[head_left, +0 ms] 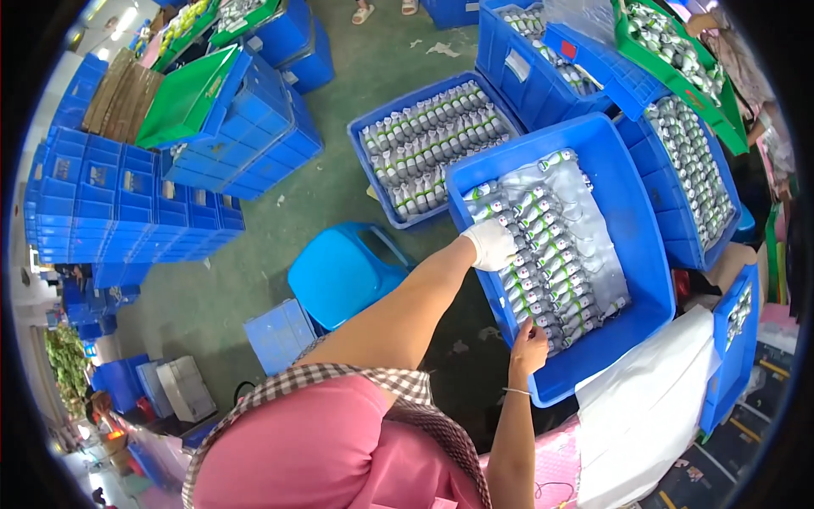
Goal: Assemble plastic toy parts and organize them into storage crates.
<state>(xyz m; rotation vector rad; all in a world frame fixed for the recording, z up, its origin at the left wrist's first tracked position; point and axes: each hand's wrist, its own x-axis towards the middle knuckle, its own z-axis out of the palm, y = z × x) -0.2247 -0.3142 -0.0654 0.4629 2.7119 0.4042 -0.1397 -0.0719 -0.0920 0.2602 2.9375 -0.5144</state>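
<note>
A large blue crate point(636, 220) holds rows of small white-and-grey bottles with green caps point(555, 254) lying on clear plastic film. My left hand point(490, 244), in a white glove, is curled over the bottles at the left end of the rows, near the crate's left wall. My bare right hand point(529, 346), with a thin bracelet at the wrist, rests at the crate's near-left corner. Its fingertips touch the nearest bottles. Whether it grips one is hidden.
A second blue crate of bottles point(424, 140) lies on the green floor beyond. More filled crates point(691, 165) and green lids stand at the right and back. A blue stool point(343, 271) is at my left. Stacked blue bins point(127, 204) line the far left. White bag point(644, 407) at right.
</note>
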